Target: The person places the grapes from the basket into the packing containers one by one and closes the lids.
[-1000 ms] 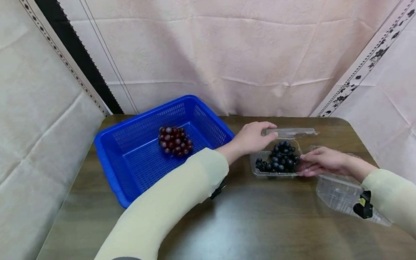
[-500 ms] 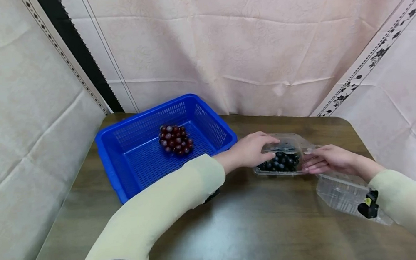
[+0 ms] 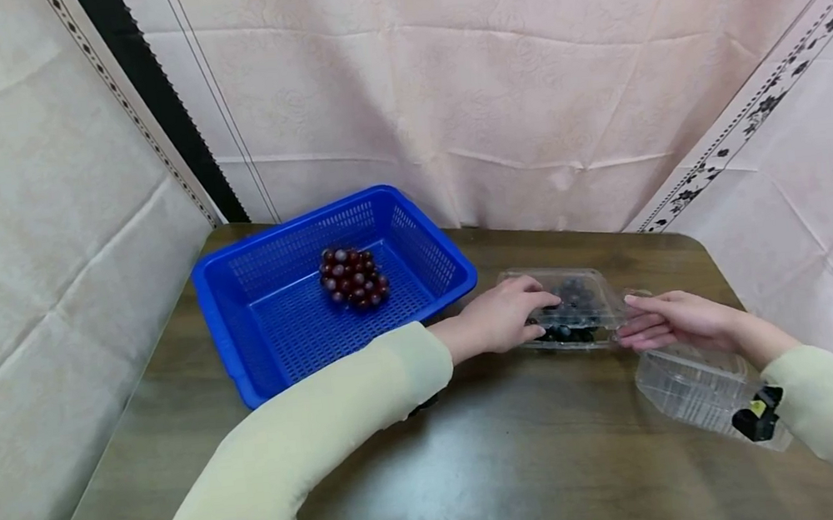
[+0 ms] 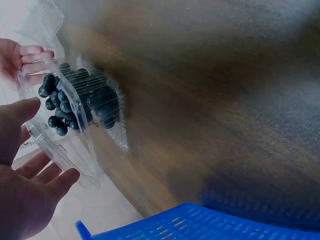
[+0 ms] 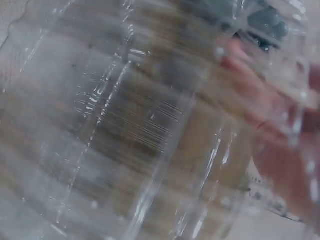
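Observation:
In a clear plastic clamshell box (image 3: 571,341) sits a bunch of black grapes (image 4: 65,102), seen through the plastic. The box's lid (image 3: 581,290) lies low over the fruit, with a gap at the front rim. My left hand (image 3: 500,312) touches the lid at its left side, fingers and thumb spread, as the left wrist view also shows. Against the box's right side rest the fairly straight fingers of my right hand (image 3: 682,320), thumb raised apart from them. In the right wrist view clear plastic covers most of the picture, so that hand is only partly visible.
A blue perforated basket (image 3: 272,324) with a bunch of red grapes (image 3: 354,278) stands at the left back. Another clear plastic box (image 3: 693,392) lies under my right wrist. The brown table (image 3: 495,453) meets cloth walls behind and at both sides.
The lid has come down over the black grapes, my left hand moving down with it. My right hand has shifted slightly right along the box's side, its thumb lifting away from the fingers.

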`<state>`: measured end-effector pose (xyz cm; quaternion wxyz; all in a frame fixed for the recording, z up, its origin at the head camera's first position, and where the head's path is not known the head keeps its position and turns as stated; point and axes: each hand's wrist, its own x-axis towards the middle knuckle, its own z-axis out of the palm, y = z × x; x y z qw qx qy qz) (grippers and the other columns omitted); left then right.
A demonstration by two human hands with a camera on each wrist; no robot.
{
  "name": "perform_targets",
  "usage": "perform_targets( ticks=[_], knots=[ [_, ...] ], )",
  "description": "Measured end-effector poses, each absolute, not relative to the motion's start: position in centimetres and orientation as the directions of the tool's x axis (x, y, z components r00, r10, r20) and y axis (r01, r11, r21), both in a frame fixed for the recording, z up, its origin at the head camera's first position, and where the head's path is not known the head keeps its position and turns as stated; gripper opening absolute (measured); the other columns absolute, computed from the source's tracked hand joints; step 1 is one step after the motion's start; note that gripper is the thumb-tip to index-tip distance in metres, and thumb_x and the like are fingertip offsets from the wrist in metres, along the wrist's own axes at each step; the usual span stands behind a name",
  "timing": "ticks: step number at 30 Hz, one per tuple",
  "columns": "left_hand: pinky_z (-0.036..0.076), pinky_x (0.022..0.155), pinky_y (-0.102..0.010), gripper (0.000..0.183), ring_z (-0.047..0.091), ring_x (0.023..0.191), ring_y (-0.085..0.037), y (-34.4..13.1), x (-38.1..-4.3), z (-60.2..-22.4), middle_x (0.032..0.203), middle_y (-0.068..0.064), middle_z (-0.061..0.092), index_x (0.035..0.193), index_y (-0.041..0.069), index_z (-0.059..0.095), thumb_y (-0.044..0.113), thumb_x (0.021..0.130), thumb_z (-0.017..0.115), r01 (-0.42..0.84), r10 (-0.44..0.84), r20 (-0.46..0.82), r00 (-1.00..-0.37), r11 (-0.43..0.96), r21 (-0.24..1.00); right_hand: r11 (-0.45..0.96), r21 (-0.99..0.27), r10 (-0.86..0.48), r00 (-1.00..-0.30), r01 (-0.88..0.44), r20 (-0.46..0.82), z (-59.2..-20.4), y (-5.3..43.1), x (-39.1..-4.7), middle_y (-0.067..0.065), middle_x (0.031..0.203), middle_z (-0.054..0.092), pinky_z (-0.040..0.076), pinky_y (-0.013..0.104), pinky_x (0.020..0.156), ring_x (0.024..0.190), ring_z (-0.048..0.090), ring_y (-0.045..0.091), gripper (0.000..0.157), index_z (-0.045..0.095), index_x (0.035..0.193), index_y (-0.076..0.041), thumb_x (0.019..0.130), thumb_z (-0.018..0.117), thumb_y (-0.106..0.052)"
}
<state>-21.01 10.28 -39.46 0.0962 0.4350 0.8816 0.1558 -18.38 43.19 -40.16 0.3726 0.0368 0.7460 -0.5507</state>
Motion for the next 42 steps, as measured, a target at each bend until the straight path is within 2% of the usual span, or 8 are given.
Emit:
perform_targets(
  ticks=[7, 12, 18, 24, 32, 42],
  knots=[
    [0.043, 0.106, -0.032, 0.053, 0.038, 0.135, -0.017, 10.4, -20.8, -40.1, 0.148, -0.001, 0.039, 0.145, 0.031, 0.042, 0.036, 0.095, 0.06, 0.763, 0.801, -0.037, -0.597, 0.582, 0.282, 0.348, -0.839, -0.483, -0.687, 0.418, -0.543, -39.9, 43.4, -18.1, 0.039, 0.132, 0.045, 0.042, 0.05, 0.101, 0.119, 0.056, 0.035, 0.051, 0.031, 0.139, 0.019, 0.107, 0.035, -0.02],
    [0.045, 0.103, -0.031, 0.052, 0.035, 0.137, -0.017, 10.3, -20.6, -40.5, 0.149, -0.003, 0.037, 0.145, 0.031, 0.043, 0.037, 0.096, 0.058, 0.778, 0.802, -0.037, -0.596, 0.588, 0.22, 0.318, -0.859, -0.54, -0.668, 0.401, -0.512, -39.6, 43.3, -18.1, 0.034, 0.131, 0.051, 0.043, 0.049, 0.101, 0.119, 0.057, 0.033, 0.048, 0.029, 0.138, 0.021, 0.107, 0.033, -0.015],
    [0.045, 0.103, -0.03, 0.05, 0.033, 0.139, -0.018, 10.3, -20.5, -40.9, 0.15, -0.003, 0.037, 0.145, 0.029, 0.043, 0.035, 0.097, 0.057, 0.798, 0.816, -0.036, -0.577, 0.573, 0.189, 0.395, -0.836, -0.523, -0.655, 0.381, -0.545, -39.6, 43.3, -17.6, 0.035, 0.136, 0.045, 0.042, 0.049, 0.102, 0.121, 0.056, 0.031, 0.048, 0.029, 0.139, 0.02, 0.106, 0.035, -0.015],
    [0.045, 0.103, -0.031, 0.048, 0.035, 0.137, -0.018, 10.1, -20.5, -41.2, 0.148, -0.003, 0.039, 0.144, 0.029, 0.045, 0.035, 0.097, 0.057, 0.797, 0.815, -0.036, -0.578, 0.574, 0.189, 0.437, -0.814, -0.473, -0.673, 0.382, -0.569, -39.9, 42.7, -17.2, 0.035, 0.137, 0.044, 0.043, 0.047, 0.102, 0.122, 0.056, 0.029, 0.052, 0.028, 0.14, 0.019, 0.105, 0.041, -0.017],
    [0.045, 0.103, -0.032, 0.047, 0.035, 0.137, -0.018, 10.1, -20.5, -41.3, 0.148, -0.002, 0.039, 0.143, 0.03, 0.046, 0.035, 0.097, 0.057, 0.797, 0.815, -0.035, -0.579, 0.574, 0.187, 0.376, -0.84, -0.504, -0.674, 0.391, -0.539, -40.9, 42.2, -17.2, 0.036, 0.132, 0.049, 0.043, 0.048, 0.102, 0.12, 0.057, 0.032, 0.045, 0.032, 0.135, 0.021, 0.103, 0.042, -0.009],
    [0.045, 0.103, -0.032, 0.047, 0.036, 0.136, -0.018, 10.3, -20.5, -41.5, 0.148, -0.004, 0.04, 0.143, 0.029, 0.047, 0.036, 0.097, 0.057, 0.805, 0.821, -0.032, -0.57, 0.565, 0.182, 0.331, -0.839, -0.511, -0.666, 0.431, -0.544, -41.8, 42.4, -17.7, 0.033, 0.125, 0.056, 0.047, 0.045, 0.097, 0.112, 0.062, 0.029, 0.037, 0.042, 0.128, 0.019, 0.104, 0.04, -0.009]
  ],
)
